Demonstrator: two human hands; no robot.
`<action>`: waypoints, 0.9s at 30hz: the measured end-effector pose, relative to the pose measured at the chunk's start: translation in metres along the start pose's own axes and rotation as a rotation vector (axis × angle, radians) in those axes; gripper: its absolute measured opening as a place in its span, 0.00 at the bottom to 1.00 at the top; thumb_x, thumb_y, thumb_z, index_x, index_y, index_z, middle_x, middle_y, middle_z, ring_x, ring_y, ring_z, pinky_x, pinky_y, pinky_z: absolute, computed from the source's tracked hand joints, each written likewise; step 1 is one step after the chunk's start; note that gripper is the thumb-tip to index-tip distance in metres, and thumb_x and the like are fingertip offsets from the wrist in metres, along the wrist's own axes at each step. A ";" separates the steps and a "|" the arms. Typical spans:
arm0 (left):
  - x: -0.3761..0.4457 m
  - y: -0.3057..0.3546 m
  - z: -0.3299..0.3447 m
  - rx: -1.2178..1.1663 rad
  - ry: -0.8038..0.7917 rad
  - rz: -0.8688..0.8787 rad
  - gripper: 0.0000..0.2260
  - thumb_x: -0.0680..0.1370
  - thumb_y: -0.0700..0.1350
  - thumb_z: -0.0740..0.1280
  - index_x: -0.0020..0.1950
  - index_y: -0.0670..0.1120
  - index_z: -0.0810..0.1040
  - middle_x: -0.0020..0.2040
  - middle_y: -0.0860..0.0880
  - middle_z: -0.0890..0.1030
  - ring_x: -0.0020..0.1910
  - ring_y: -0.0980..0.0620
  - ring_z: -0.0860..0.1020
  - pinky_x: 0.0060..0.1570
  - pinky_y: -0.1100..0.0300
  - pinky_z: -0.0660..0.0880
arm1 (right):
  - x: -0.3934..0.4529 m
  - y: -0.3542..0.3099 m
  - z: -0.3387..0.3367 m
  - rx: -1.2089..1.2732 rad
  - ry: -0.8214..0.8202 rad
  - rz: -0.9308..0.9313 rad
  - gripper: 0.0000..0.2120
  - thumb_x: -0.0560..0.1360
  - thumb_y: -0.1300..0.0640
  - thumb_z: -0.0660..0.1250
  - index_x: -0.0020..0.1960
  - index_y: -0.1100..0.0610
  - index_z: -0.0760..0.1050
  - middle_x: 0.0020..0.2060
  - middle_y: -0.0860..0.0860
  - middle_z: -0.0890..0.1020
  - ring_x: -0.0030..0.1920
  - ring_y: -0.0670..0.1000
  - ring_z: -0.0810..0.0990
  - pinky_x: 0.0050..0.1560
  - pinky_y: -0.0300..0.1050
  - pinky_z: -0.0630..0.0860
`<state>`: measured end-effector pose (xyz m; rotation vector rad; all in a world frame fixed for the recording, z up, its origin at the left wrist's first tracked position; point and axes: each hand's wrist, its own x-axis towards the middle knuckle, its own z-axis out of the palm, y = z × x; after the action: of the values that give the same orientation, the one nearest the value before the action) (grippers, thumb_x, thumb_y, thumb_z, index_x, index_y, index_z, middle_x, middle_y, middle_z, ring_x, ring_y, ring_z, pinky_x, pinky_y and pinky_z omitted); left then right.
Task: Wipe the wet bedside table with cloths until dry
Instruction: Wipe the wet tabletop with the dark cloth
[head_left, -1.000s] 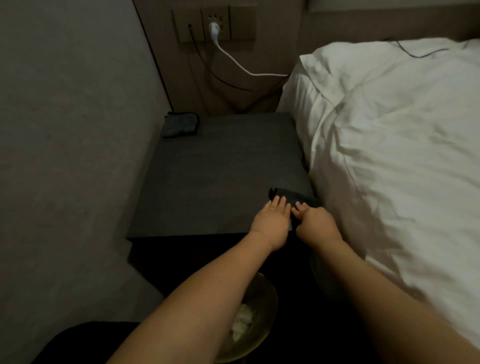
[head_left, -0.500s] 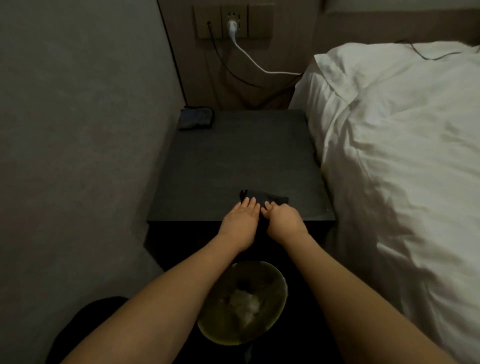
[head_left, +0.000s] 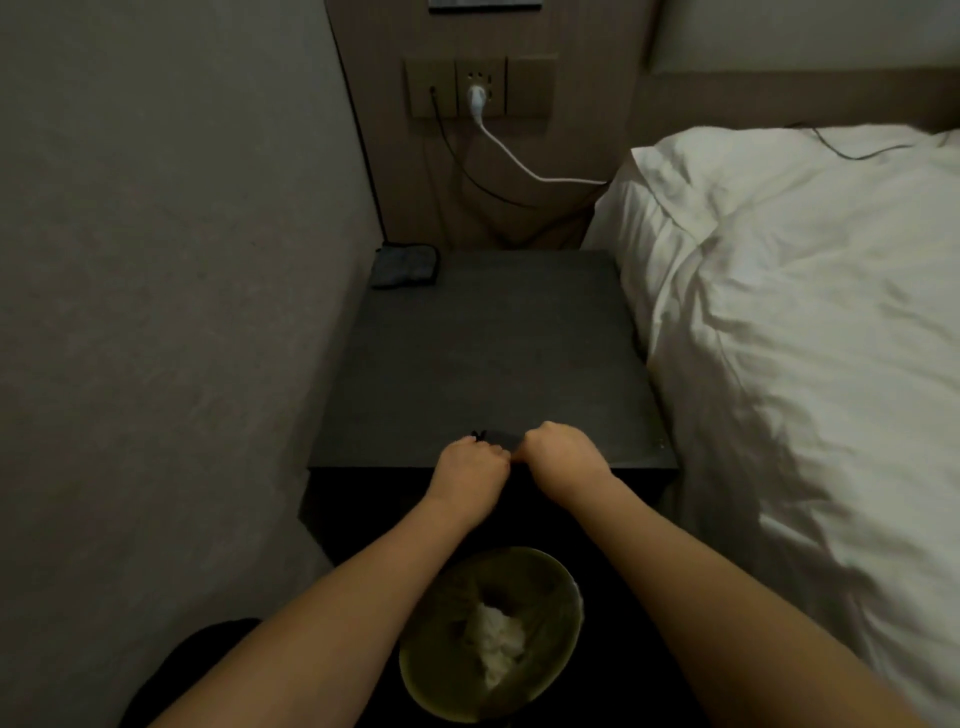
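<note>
both hands slid leftward along the front edge of the bedside table (head_left: 488, 353), fingers now curled instead of flat | left hand (head_left: 470, 470) and right hand (head_left: 563, 457) each bunch the dark cloth (head_left: 500, 438) at that front edge | soft, light, limp, so grab by its ends | spare cloth (head_left: 406, 266) sits at table's back-left corner

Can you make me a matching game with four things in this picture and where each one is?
Things:
1. dark cloth
2. blue-grey cloth
3. white plug
4. bin

Places:
A. back left corner of the bedside table
B. on the floor, in front of the table
C. front edge of the table, held by the left hand and the right hand
D. in the wall socket

Pairs: 1-C, 2-A, 3-D, 4-B
</note>
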<state>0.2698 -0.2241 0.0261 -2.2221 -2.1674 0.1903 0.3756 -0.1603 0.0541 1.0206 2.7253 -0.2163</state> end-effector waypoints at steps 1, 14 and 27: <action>0.005 0.000 -0.004 0.010 0.029 0.008 0.04 0.65 0.45 0.76 0.38 0.49 0.84 0.35 0.50 0.84 0.34 0.54 0.83 0.38 0.66 0.76 | 0.002 0.009 -0.002 -0.001 0.023 -0.005 0.14 0.75 0.62 0.58 0.55 0.56 0.80 0.52 0.56 0.82 0.52 0.57 0.81 0.51 0.49 0.78; 0.117 0.083 -0.037 -0.007 0.015 0.137 0.13 0.80 0.39 0.56 0.58 0.42 0.79 0.58 0.43 0.81 0.57 0.43 0.80 0.52 0.54 0.74 | -0.017 0.133 -0.007 0.006 0.188 0.188 0.18 0.77 0.60 0.58 0.65 0.49 0.74 0.63 0.53 0.78 0.61 0.54 0.78 0.59 0.46 0.74; 0.090 0.088 -0.012 -0.076 -0.016 0.157 0.14 0.81 0.41 0.57 0.65 0.40 0.73 0.62 0.43 0.75 0.59 0.44 0.76 0.50 0.52 0.74 | -0.031 0.108 0.029 -0.030 0.094 0.308 0.19 0.79 0.60 0.54 0.67 0.50 0.71 0.66 0.49 0.76 0.59 0.54 0.79 0.55 0.46 0.75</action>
<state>0.3608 -0.1360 0.0226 -2.4417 -2.0413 0.1320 0.4742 -0.1054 0.0282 1.4549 2.5939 -0.0769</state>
